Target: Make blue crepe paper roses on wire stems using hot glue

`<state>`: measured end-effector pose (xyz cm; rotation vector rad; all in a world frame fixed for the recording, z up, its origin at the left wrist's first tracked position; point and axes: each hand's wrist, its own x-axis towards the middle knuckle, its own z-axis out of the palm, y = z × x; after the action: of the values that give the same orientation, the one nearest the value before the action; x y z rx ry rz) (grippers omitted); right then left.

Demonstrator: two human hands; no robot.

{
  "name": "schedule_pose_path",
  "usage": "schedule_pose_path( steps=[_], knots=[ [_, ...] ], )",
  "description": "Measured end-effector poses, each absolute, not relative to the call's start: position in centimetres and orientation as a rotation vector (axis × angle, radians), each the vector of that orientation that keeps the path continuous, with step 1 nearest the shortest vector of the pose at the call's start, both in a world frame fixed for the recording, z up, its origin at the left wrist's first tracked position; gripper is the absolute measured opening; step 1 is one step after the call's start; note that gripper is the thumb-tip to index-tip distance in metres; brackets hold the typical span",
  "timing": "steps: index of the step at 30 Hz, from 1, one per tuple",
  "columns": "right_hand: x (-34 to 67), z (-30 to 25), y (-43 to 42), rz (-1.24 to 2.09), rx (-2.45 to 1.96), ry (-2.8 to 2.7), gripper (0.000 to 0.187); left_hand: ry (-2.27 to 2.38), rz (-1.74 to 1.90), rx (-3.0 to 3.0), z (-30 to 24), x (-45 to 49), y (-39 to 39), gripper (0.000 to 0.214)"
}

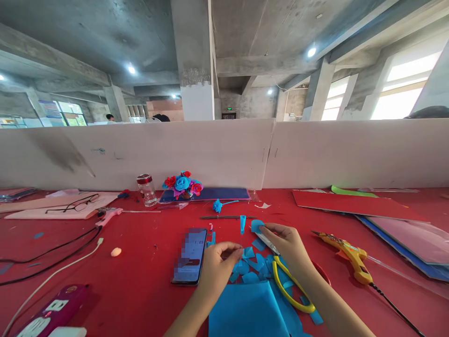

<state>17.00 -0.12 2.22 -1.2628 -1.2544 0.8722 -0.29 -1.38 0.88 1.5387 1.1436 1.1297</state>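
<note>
My right hand [289, 248] pinches a small blue paper piece [257, 226] with its rounded edge up. My left hand [221, 263] is closed too, thumb against index finger; whatever is between them is too small to make out. Scissors with yellow handles [286, 292] lie partly under my right wrist. Several blue paper scraps [250, 266] are scattered between my hands, above a larger blue sheet [245, 309]. Just beyond sits a small rolled blue paper piece [242, 224], near a thin dark stick [224, 217]. A blue paper flower on a stem [217, 205] lies farther back.
A phone [189, 257] lies left of my left hand. On the right rests a yellow glue gun [345, 255] with its cord; a pink glue gun [110, 216] is at left. A glass jar [147, 191] and a flower bunch [183, 184] stand before the white partition [217, 150].
</note>
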Motion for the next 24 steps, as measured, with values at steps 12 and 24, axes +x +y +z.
schedule_pose_path(
  steps=[12,24],
  knots=[
    [16.0,2.7,-2.2,0.722,-1.183,-1.327,0.026,1.003,1.032,1.495,0.9,0.1,-1.7,0.019],
    [15.9,2.5,-2.5,0.658,-1.223,-1.413,0.028,1.055,1.035,1.573,0.6,0.1,-1.7,0.020]
  ],
)
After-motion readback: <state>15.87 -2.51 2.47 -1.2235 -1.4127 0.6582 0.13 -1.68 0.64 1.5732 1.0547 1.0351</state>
